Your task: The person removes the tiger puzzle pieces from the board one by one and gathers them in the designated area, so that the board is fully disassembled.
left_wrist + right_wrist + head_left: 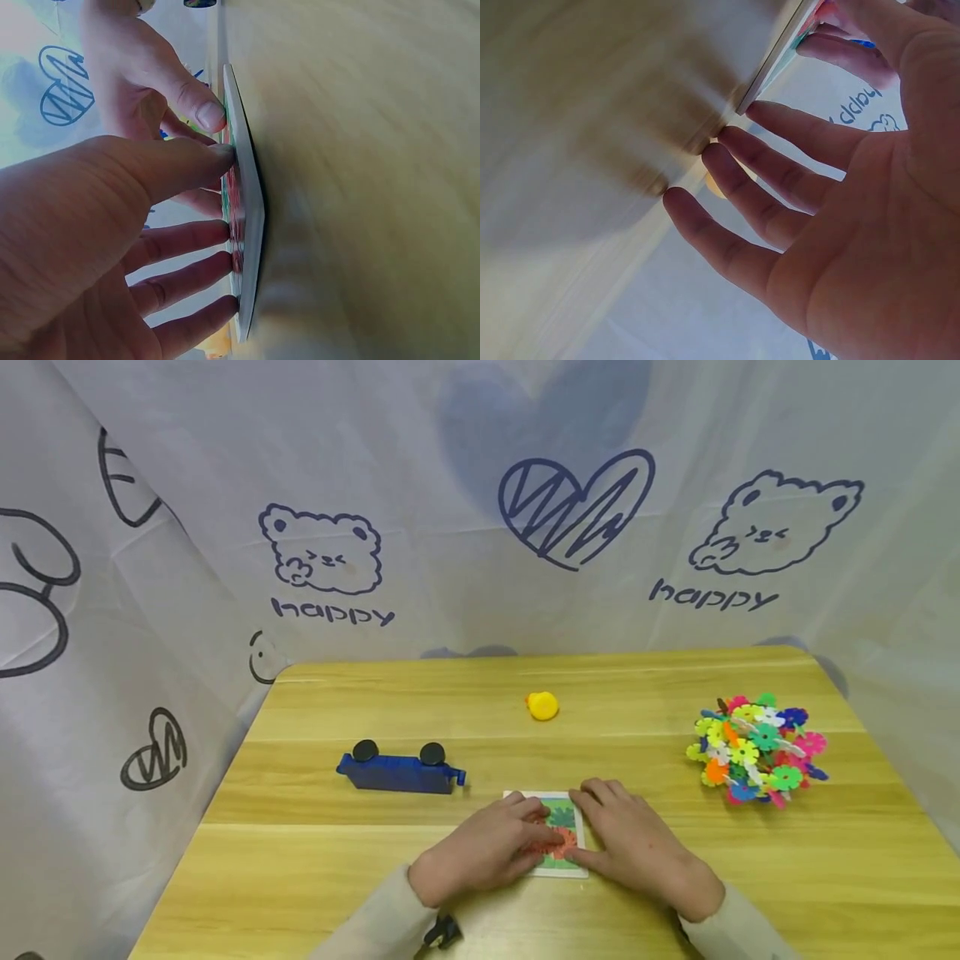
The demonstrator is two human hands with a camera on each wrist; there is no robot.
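Observation:
A small, thin picture board (pixel 561 814) with a white border and a red and green picture lies flat on the table in the head view. My left hand (pixel 487 846) rests on its left part, fairly straight fingertips and thumb touching the picture, as the left wrist view shows above the white edge of the board (pixel 253 202). At the board's right side is my right hand (pixel 637 843). Its thumb touches the near right part, and a finger meets the far right corner. In the right wrist view the other fingers (pixel 735 187) spread down to the tabletop.
A blue toy vehicle (pixel 401 774) with black wheels lies on its side to the left. A yellow toy duck (pixel 543 706) sits farther back. Colourful flower-shaped pieces (pixel 765 737) form a cluster at right. A printed cloth (pixel 450 577) hangs behind the wooden table (pixel 300 860).

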